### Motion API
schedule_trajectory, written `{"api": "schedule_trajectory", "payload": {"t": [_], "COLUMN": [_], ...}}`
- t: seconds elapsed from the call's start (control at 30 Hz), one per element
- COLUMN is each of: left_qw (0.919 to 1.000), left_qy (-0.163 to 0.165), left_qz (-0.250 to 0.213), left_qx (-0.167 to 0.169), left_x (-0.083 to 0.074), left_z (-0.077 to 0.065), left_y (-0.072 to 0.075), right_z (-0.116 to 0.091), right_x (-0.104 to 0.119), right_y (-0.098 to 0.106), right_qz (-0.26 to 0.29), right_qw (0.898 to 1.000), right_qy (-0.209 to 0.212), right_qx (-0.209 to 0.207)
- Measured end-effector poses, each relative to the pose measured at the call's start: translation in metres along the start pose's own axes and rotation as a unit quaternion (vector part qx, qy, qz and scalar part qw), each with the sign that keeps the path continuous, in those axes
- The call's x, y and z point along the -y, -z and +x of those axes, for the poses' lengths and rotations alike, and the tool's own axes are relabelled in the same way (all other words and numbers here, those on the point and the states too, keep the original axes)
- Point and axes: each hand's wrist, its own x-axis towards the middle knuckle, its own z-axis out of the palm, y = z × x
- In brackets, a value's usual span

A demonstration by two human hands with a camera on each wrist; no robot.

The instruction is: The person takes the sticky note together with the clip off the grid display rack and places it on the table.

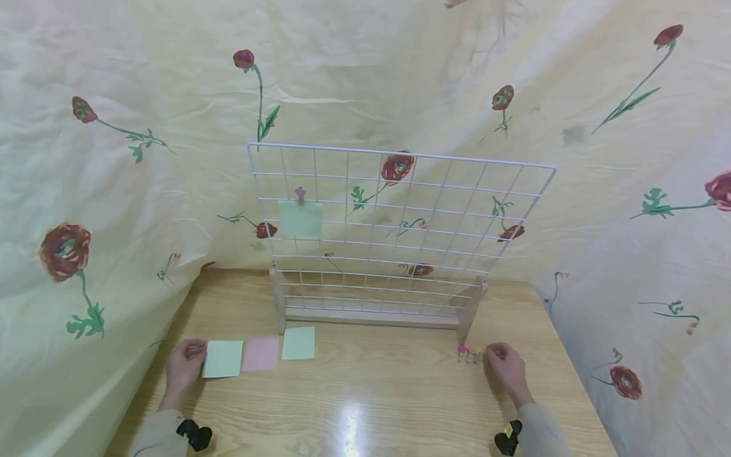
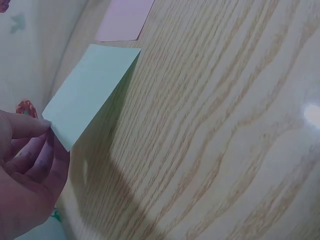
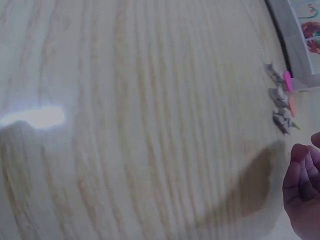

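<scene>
My left hand point(image 1: 184, 368) pinches the near corner of a pale green paper note point(image 2: 92, 92) between thumb and fingers. That end is tilted up off the table, and a shadow shows beneath it. To its right lie a pink note point(image 1: 261, 353) and another pale green note point(image 1: 299, 343). My right hand point(image 1: 507, 368) is beside a short row of small metal clips with coloured heads: a pink clip point(image 3: 280, 77), an orange clip point(image 3: 285, 101) and a yellow clip point(image 3: 284, 123). Its thumb and fingers are loosely bent and apart, with nothing seen between them.
A white wire grid point(image 1: 400, 206) stands on a wooden base point(image 1: 377, 317) at the table's back. On its upper left hangs a green note point(image 1: 301, 219) under a pink clip point(image 1: 300, 193). Flower-printed cloth point(image 1: 143, 209) surrounds the wooden table point(image 1: 365, 381).
</scene>
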Motion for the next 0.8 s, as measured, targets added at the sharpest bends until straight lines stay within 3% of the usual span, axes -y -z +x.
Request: {"api": "schedule_trajectory", "payload": {"t": [0.27, 0.53, 0.8], "left_qw": [0.9996, 0.9984, 0.9986], "left_qy": [-0.006, -0.013, -0.003], "left_qz": [0.009, 0.053, 0.054], "left_qx": [-0.025, -0.012, -0.002], "left_x": [-0.002, 0.001, -0.003], "left_z": [0.001, -0.001, -0.002], "left_y": [-0.004, -0.005, -0.001], "right_z": [-0.003, -0.008, -0.007], "right_x": [0.012, 0.029, 0.049], "right_y": [0.002, -0.006, -0.014], "right_qz": [0.030, 0.065, 0.101], "right_qw": [0.999, 0.997, 0.993], "right_qy": [0.008, 0.040, 0.058], "right_qx": [-0.022, -0.034, -0.029]}}
